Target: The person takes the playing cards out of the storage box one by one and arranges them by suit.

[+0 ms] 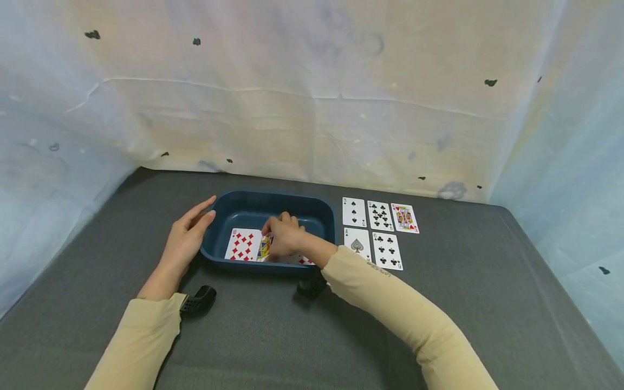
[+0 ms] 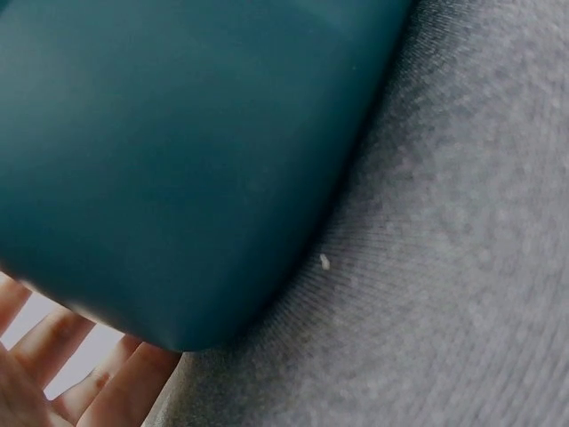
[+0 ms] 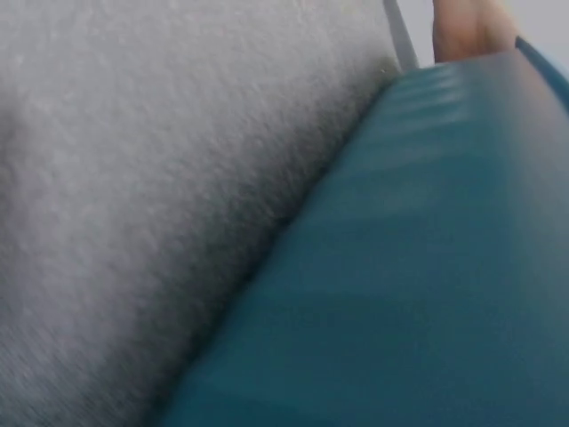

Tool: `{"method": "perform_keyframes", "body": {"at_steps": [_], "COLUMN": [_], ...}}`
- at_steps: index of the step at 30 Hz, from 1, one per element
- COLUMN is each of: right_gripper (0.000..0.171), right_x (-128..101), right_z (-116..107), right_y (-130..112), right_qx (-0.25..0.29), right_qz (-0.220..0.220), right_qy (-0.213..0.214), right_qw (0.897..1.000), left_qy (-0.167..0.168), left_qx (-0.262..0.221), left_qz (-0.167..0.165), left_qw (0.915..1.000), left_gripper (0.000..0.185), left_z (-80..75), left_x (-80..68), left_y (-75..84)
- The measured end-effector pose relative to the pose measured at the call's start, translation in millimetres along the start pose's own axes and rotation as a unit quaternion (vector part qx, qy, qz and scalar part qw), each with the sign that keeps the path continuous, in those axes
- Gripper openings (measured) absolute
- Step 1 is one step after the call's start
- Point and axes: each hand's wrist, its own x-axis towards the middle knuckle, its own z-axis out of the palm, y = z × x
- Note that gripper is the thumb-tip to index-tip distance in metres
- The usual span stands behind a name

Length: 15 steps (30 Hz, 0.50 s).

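**pix_lurker:** ok so what's going on at this table? I see a dark blue tub sitting on the grey cloth, bit left of the middle

**cardnerd42:** yeah, right hand is down inside the tub, fingers curled and pinching a face card by its edge. The card's tilted up off the tub floor, can't read which one it is tbh. Just left of it a ten of diamonds lies flat on the bottom, and there's another red-pip card peeking out under the wrist

**pix_lurker:** and the left hand?

**cardnerd42:** left hand rests flat against the tub's left outer wall, fingers straight, not gripping anything. The left wrist view is basically all teal plastic with fingertips at the bottom corner

**pix_lurker:** right wrist view any help?

**cardnerd42:** nope, blurry tub wall and cloth, that's it

**pix_lurker:** what about the cards outside the tub?

**cardnerd42:** five face up, just right of the tub in two rows. Back row: a low spade, a nine of clubs, a king of hearts. Front row: ace of spades and a six of clubs. All apart from the tub, none touching either hand
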Motion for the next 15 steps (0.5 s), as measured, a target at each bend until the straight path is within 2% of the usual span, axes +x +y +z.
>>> {"method": "perform_keyframes", "body": {"at_steps": [4, 7, 10, 15], "right_gripper": [0.063, 0.058, 0.054, 0.059], "right_x": [0, -1, -2, -7], "right_z": [-3, -4, -5, -5], "right_y": [1, 4, 8, 14], "right_qx": [-0.015, -0.016, 0.008, 0.070], "right_qz": [0.011, 0.030, 0.031, -0.007], "right_qy": [-0.003, -0.005, 0.000, 0.006], "right_qw": [1.000, 0.999, 0.999, 0.998], "left_qy": [0.000, 0.000, 0.000, 0.000], "left_qx": [-0.001, -0.003, -0.004, -0.001], "left_qz": [0.001, 0.003, 0.002, 0.000], "left_qw": [1.0000, 1.0000, 1.0000, 1.0000], "left_gripper": [0.053, 0.053, 0.053, 0.053], "left_z": [-0.1, 0.0, 0.1, -0.1], "left_x": [0.2, 0.3, 0.2, -0.6], "left_y": [0.7, 0.7, 0.5, 0.0]}}
